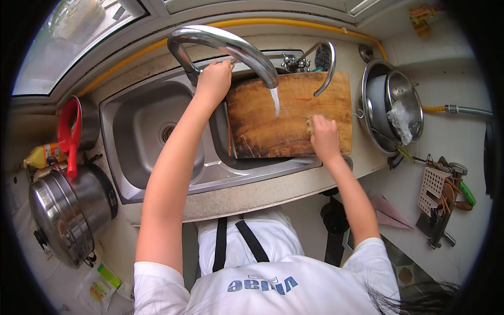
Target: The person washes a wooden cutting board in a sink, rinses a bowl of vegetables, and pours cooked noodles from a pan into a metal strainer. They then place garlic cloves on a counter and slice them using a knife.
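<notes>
A wooden cutting board, stained dark in places, lies over the right basin of the stainless steel double sink. Water runs from the large curved chrome faucet onto the board. My left hand is closed around the faucet's lever near the base of the spout, hiding most of it. On the right part of the board, my right hand presses a small yellowish scrubbing pad, mostly covered by the fingers. A thinner chrome spout arches over the board's far right corner.
Nested metal basins with a plastic bag stand right of the sink. At left are a red-handled strainer or ladle and a lidded steel pot. A utensil rack hangs on the right wall. A yellow pipe runs behind the sink.
</notes>
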`<state>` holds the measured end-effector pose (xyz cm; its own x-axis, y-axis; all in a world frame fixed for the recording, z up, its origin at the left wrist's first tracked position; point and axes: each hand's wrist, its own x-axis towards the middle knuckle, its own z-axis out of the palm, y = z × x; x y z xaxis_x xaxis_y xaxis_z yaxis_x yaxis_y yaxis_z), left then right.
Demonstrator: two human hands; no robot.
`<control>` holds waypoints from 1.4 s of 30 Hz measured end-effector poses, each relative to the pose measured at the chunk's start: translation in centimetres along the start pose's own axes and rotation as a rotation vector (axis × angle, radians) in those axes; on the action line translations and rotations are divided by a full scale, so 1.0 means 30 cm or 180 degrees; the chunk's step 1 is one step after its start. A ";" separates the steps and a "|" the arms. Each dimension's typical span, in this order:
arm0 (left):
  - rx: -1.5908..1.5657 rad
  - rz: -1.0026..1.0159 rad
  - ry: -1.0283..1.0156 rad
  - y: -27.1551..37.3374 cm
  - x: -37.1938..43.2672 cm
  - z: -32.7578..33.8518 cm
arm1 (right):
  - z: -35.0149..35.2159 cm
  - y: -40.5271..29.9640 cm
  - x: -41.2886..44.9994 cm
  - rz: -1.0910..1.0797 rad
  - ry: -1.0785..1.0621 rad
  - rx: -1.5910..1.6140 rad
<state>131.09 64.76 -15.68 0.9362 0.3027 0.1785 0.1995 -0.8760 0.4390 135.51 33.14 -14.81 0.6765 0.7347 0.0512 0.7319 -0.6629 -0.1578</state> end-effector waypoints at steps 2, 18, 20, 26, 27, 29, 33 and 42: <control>0.0011 0.0041 0.0059 0.020 0.026 0.003 | -0.017 0.053 0.109 -0.0249 0.0268 0.0021; -0.0078 0.0050 0.0049 0.004 0.013 0.025 | 0.153 -0.050 0.210 -0.0768 -0.0347 0.0636; -0.0060 0.0043 0.0100 0.011 0.007 0.022 | 0.181 -0.101 0.363 -0.0646 0.0150 0.0515; -0.0167 0.0141 0.0280 -0.012 0.003 0.031 | 0.506 -0.379 0.153 -0.1126 -0.0108 0.0650; -0.0177 0.0183 0.0286 -0.006 0.011 0.034 | 0.551 -0.405 0.079 -0.1529 -0.0296 0.0810; -0.0018 0.0134 0.0085 0.005 0.011 0.032 | 0.494 -0.386 0.062 -0.2018 -0.0064 0.0683; -0.0043 -0.0009 -0.0049 0.005 0.005 -0.003 | 0.217 -0.077 0.155 -0.1135 0.0022 0.0120; -0.0137 -0.0030 0.0064 0.021 0.006 0.019 | 0.209 -0.101 -0.043 -0.0652 0.0104 -0.0097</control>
<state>131.56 64.04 -15.88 0.9283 0.3188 0.1916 0.1953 -0.8562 0.4782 131.89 35.11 -20.58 0.5153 0.8498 0.1113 0.8562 -0.5047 -0.1109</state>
